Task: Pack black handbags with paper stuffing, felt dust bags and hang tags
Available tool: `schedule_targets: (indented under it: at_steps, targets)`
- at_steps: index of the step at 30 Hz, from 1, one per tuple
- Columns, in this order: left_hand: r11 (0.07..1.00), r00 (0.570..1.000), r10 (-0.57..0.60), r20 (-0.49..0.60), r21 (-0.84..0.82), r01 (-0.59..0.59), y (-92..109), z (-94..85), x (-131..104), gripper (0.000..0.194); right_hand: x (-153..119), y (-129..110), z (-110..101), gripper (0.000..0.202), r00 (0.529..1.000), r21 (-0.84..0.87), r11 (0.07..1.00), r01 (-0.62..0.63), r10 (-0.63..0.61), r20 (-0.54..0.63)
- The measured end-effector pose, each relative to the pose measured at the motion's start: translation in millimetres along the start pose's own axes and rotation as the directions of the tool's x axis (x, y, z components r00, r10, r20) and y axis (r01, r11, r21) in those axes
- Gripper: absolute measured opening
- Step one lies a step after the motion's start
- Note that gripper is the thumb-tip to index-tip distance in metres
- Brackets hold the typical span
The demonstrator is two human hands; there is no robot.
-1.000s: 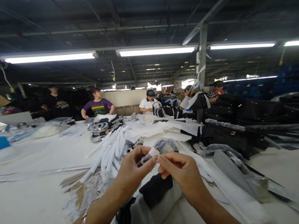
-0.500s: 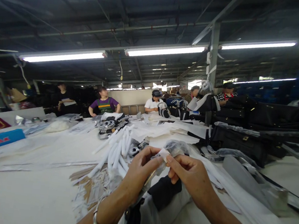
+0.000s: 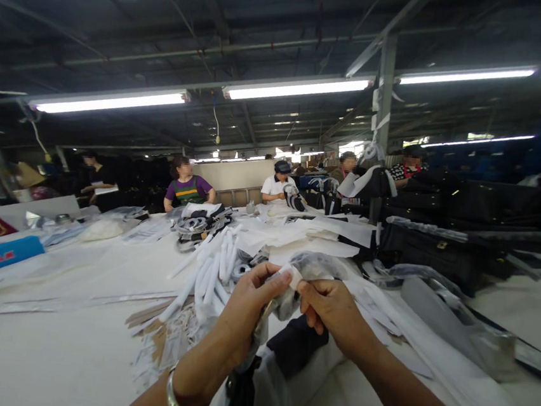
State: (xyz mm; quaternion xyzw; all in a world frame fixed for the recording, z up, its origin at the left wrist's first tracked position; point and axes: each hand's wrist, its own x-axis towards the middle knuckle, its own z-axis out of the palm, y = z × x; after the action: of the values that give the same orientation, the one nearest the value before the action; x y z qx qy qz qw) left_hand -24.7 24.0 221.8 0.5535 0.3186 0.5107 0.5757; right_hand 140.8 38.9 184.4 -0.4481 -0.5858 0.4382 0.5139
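Observation:
My left hand (image 3: 247, 309) is closed, thumb and forefinger pinching a small white piece of sheet (image 3: 294, 275); I cannot tell whether it is paper or foam. At the right edge of that piece, the fingertips of my right hand (image 3: 339, 312) are pressed together. A clear-plastic-wrapped strap (image 3: 285, 308) runs beneath the fingers and along the left palm. Below both hands lies a dark bag (image 3: 295, 347), partly covered with whitish wrapping. My forearms hide some of it.
White foam tubes (image 3: 208, 280) and brown card strips (image 3: 154, 313) are heaped left of my hands. White sheets (image 3: 316, 230) cover the table beyond. Black bags (image 3: 433, 250) are stacked at right. A blue box (image 3: 1, 259) stands far left. Several people sit or stand across the table.
My right hand has shifted slightly down at the edge of the white piece. The left hand keeps its pinch. Across the table, the person at far left has moved left.

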Motion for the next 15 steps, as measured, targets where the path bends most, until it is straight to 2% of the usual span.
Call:
schedule_targets:
  at_steps: [3,5,7,10,12,15]
  targets:
    - [1.000,1.000,-0.024,-0.020,-0.013,0.024,0.8,-1.6,2.5,0.036,-9.5,1.6,-6.1,0.051,0.998,0.011,1.000,0.024,-0.023,-0.067]
    - [1.000,0.999,-0.024,-0.040,-0.006,0.024,1.0,-2.3,2.7,0.036,-21.9,-1.4,-7.6,0.048,0.992,0.089,0.995,0.039,-0.027,-0.127]
    - [1.000,0.999,-0.019,-0.047,0.011,0.019,1.1,-2.3,1.6,0.036,-35.7,-8.6,-5.3,0.066,0.987,0.208,0.976,0.065,-0.033,-0.157]
    - [0.995,0.999,0.022,-0.025,0.095,-0.020,1.1,-0.1,-1.0,0.035,-50.7,-24.9,3.5,0.095,0.987,0.306,0.942,0.135,-0.101,-0.124]
    - [0.979,0.996,0.080,-0.023,0.190,-0.075,0.1,2.7,-2.2,0.035,-53.9,-35.1,9.1,0.099,0.988,0.311,0.939,0.148,-0.126,-0.090]
    - [0.943,0.981,0.187,-0.061,0.293,-0.161,-4.9,7.8,-3.1,0.034,-50.4,-42.6,12.7,0.097,0.995,0.343,0.935,0.093,-0.072,-0.074]
